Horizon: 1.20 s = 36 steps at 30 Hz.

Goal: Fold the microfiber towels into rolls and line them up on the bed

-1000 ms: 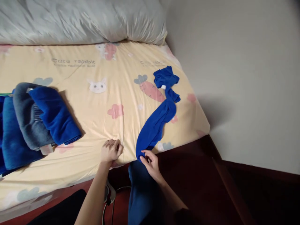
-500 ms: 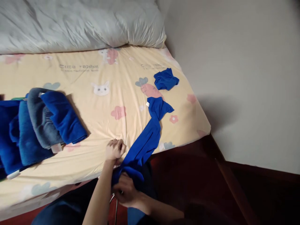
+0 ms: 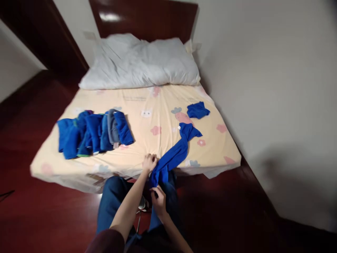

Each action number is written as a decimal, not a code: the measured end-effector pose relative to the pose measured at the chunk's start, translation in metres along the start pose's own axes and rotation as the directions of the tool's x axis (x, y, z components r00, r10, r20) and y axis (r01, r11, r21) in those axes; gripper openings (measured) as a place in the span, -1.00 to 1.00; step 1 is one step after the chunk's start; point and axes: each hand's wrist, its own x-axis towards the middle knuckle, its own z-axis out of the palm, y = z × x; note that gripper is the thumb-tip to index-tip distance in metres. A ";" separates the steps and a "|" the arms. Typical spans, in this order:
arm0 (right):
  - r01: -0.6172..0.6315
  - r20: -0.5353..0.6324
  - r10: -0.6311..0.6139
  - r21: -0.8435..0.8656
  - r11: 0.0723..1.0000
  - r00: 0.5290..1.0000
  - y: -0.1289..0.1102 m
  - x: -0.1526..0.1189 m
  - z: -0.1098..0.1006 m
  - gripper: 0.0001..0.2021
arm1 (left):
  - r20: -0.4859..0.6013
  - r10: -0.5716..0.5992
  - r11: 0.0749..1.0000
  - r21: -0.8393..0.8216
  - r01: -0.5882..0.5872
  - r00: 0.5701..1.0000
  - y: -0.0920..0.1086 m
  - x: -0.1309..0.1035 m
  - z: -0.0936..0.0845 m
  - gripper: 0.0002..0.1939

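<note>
A long blue towel (image 3: 173, 154) lies slantwise over the front edge of the bed, twisted near its far end, where a small white tag shows. Its near end hangs over my lap. My left hand (image 3: 150, 162) rests at the mattress edge with curled fingers, closed at the towel's left side; the exact hold is partly hidden. Lower down, my right hand (image 3: 158, 200) pinches the towel's near end between thumb and fingers. A crumpled blue cloth (image 3: 198, 110) sits farther back on the right. Several folded blue and grey towels (image 3: 96, 131) overlap in a row at left.
The bed (image 3: 142, 130) has a yellow printed sheet. A grey-white quilt or pillow (image 3: 147, 66) lies before the dark headboard (image 3: 147, 19). A pale wall (image 3: 276, 88) runs along the right side. Dark red floor (image 3: 34, 207) surrounds the bed's front.
My view has tilted up and drawn back, bringing in the headboard and floor. My right hand has shifted slightly down from the left hand, with the towel's end drawn between them.
</note>
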 end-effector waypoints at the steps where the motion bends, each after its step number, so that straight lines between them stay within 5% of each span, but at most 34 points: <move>1: 0.011 0.005 -0.011 0.004 1.000 1.000 -0.004 -0.008 -0.004 -0.75 | 0.034 -0.021 0.997 -0.073 0.023 0.999 0.003 -0.024 -0.004 -0.67; 4: 0.023 0.034 -0.024 0.020 1.000 0.999 -0.014 -0.029 -0.013 -0.74 | 0.158 0.071 0.931 -0.365 -0.008 0.985 0.000 -0.122 -0.004 -0.59; 8: 0.072 0.118 -0.073 0.016 0.997 0.990 -0.028 -0.055 -0.021 -0.72 | 0.226 -0.068 0.763 -0.616 0.196 0.972 -0.030 -0.271 0.009 -0.46; 10: 0.120 0.191 -0.121 0.017 0.993 0.974 -0.035 -0.067 -0.025 -0.73 | 0.301 -0.034 0.738 -0.636 0.227 0.953 -0.049 -0.321 0.009 -0.43; 12: 0.164 0.243 -0.163 0.019 0.986 0.956 -0.043 -0.079 -0.029 -0.73 | 0.300 -0.037 0.746 -0.627 0.226 0.953 -0.064 -0.347 0.000 -0.47; 17: 0.220 0.322 -0.216 0.022 0.975 0.922 -0.062 -0.100 -0.029 -0.74 | 0.072 -0.053 0.799 -0.595 0.085 0.996 -0.063 -0.337 -0.028 -0.29; 23: 0.254 0.332 -0.237 -0.011 0.967 0.913 -0.077 -0.106 -0.025 -0.73 | -0.078 0.092 0.804 -0.582 -0.120 0.993 -0.027 -0.308 -0.027 -0.28; 28: 0.290 0.320 -0.251 -0.082 0.953 0.914 -0.075 -0.103 -0.034 -0.62 | -0.075 0.123 0.812 -0.565 -0.143 0.990 -0.025 -0.300 -0.039 -0.36; 32: 0.321 0.163 -0.286 -0.256 0.912 0.944 -0.063 -0.094 -0.045 -0.60 | -0.046 0.141 0.816 -0.560 -0.142 0.989 -0.025 -0.299 -0.049 -0.49; 36: 0.222 0.040 -0.228 -0.433 0.874 0.973 -0.044 -0.078 -0.067 -0.68 | -0.014 0.164 0.795 -0.590 -0.141 0.986 -0.021 -0.301 -0.054 -0.54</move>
